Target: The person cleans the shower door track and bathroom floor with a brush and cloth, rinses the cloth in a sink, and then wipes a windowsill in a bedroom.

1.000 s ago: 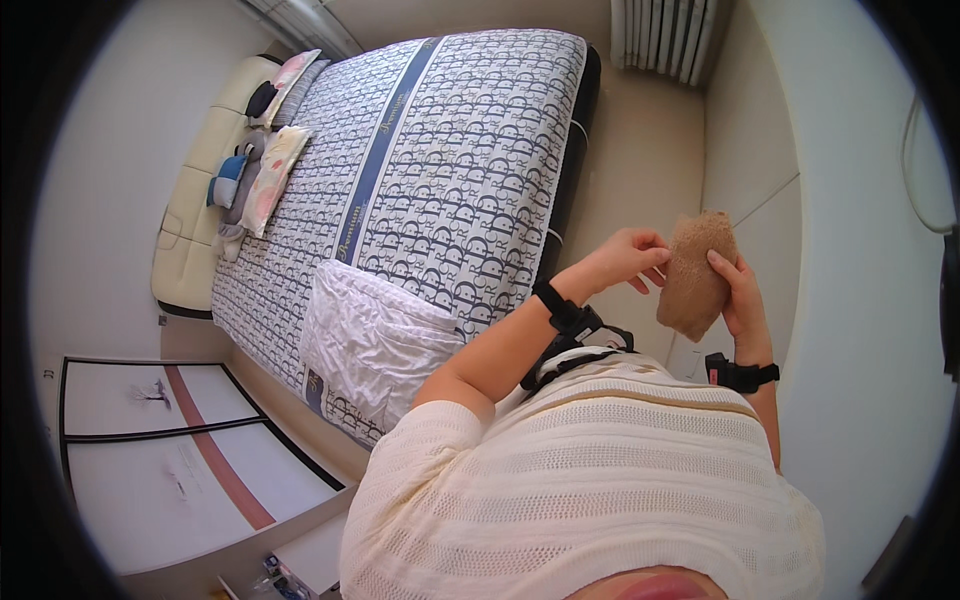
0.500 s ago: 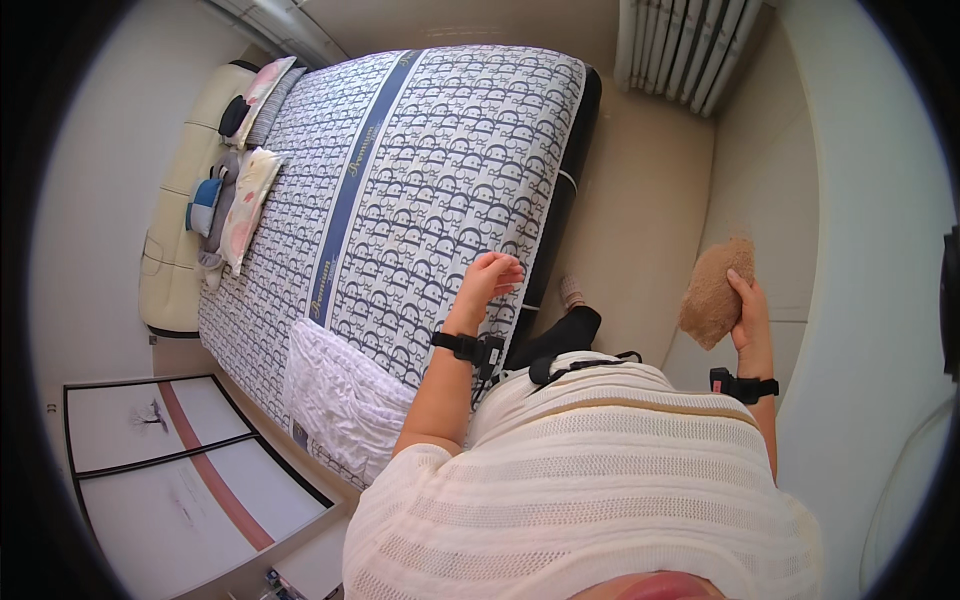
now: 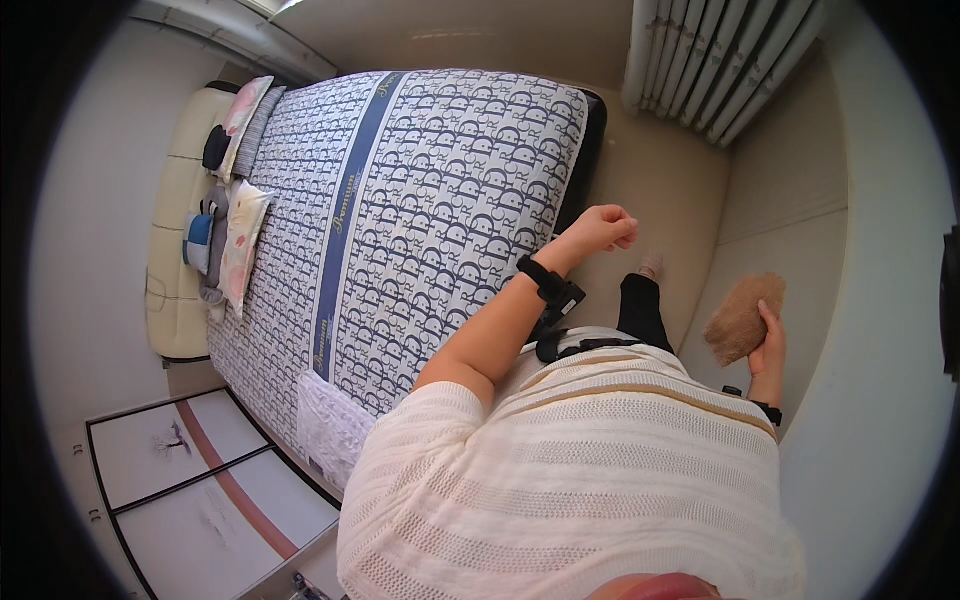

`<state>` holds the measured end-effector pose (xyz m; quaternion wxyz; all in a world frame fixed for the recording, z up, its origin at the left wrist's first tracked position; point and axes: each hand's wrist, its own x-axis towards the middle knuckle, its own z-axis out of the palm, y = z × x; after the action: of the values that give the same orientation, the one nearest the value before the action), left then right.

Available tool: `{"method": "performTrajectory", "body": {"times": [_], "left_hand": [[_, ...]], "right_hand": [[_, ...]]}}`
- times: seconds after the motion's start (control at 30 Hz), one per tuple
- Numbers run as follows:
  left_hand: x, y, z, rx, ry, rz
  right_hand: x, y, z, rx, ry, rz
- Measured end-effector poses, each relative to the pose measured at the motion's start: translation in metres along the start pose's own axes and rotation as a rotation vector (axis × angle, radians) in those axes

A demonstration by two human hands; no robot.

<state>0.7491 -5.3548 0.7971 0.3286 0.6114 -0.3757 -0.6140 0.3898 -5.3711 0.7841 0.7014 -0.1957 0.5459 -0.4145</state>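
Note:
A brown fuzzy cloth [image 3: 738,320], bunched and hanging along its inner side, is gripped by my right hand [image 3: 768,345] near the wall on the right. The thumb presses on its face while the other fingers are hidden behind it. My left hand [image 3: 604,230] is raised in front of me, just past the near right corner of the bed. Its fingers are curled inward and nothing shows in them. Black straps circle both wrists.
A bed [image 3: 450,200] with a patterned cover fills the left and middle. Pillows [image 3: 243,240] lie by its cream headboard [image 3: 180,250]; a white cloth [image 3: 332,430] sits on its near end. A white radiator [image 3: 715,60] stands at the far right. Tan floor [image 3: 665,190] runs alongside the bed.
My left hand has moved right, from over the bed edge to over the floor. The brown cloth and right hand have shifted slightly right and lower in view. My view has turned a little.

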Motion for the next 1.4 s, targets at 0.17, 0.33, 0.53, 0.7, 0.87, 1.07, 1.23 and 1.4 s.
{"method": "performTrajectory", "body": {"times": [0.17,0.33,0.53,0.7,0.87,1.07,1.23,1.4], "left_hand": [[0.077,0.015,-0.011,-0.045,0.043,-0.056],[0.135,0.026,-0.03,-0.183,0.216,-0.165],[0.176,0.061,-0.046,-0.277,0.277,-0.205],[0.22,0.087,-0.086,-0.538,0.253,-0.188],[0.255,0.172,-0.112,-0.941,-0.26,0.061],[0.312,0.212,-0.107,-1.108,-0.646,0.131],[0.325,0.199,-0.136,-1.036,-0.455,0.107],[0.338,0.142,-0.173,-0.826,0.072,-0.119]], "right_hand": [[0.115,-0.066,0.044,-0.102,-0.108,0.001],[0.196,-0.138,0.13,-0.234,-0.282,0.047],[0.266,-0.167,0.206,-0.328,-0.401,0.065],[0.301,-0.162,0.25,-0.292,-0.468,0.157],[0.316,-0.166,0.307,-0.256,-0.531,0.234],[0.351,-0.153,0.342,-0.121,-0.778,0.472],[0.387,-0.162,0.368,-0.074,-0.828,0.563],[0.44,-0.195,0.402,-0.191,-0.723,0.535]]}}
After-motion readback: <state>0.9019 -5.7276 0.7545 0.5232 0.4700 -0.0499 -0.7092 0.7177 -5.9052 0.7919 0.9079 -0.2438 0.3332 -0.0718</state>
